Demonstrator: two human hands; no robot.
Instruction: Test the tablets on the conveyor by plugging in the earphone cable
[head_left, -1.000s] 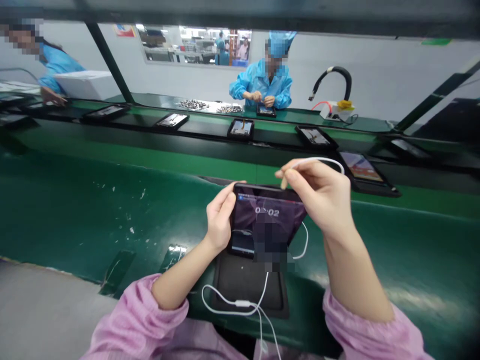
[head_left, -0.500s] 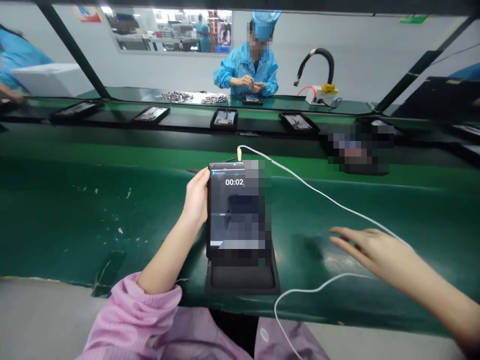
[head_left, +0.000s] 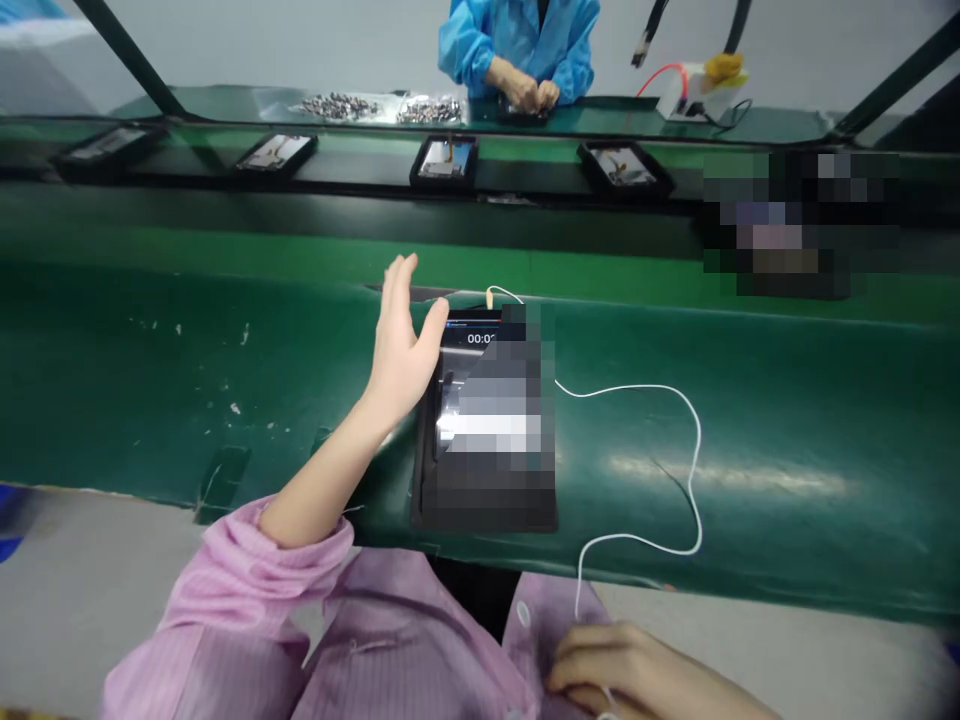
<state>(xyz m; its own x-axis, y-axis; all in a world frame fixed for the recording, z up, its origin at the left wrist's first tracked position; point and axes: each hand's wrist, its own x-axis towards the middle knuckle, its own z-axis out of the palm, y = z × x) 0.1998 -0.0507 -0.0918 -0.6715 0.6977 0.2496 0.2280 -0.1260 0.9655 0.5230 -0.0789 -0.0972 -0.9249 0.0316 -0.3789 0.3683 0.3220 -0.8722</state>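
A black tablet (head_left: 456, 395) with a lit screen lies in a dark tray (head_left: 418, 510) on the green bench; blurred blocks cover much of its screen. My left hand (head_left: 405, 355) is open at the tablet's upper left corner, fingers raised and thumb near the screen's edge. A white cable (head_left: 697, 460) is plugged in at the tablet's top end by a yellowish plug (head_left: 490, 298). From there it loops over the bench down to my right hand (head_left: 611, 665), low in front of the pink garment, where curled fingers close on it.
Beyond the bench, a dark belt carries several devices in black trays (head_left: 444, 165). A co-worker in blue (head_left: 517, 45) handles a device behind it, beside small metal parts (head_left: 341, 106). A white box (head_left: 694, 95) stands to the right.
The tablet has been lowered flatter into the tray, and my left hand has let go, fingers spread. My right hand has moved from above the bench down to my lap. The view tilted downward.
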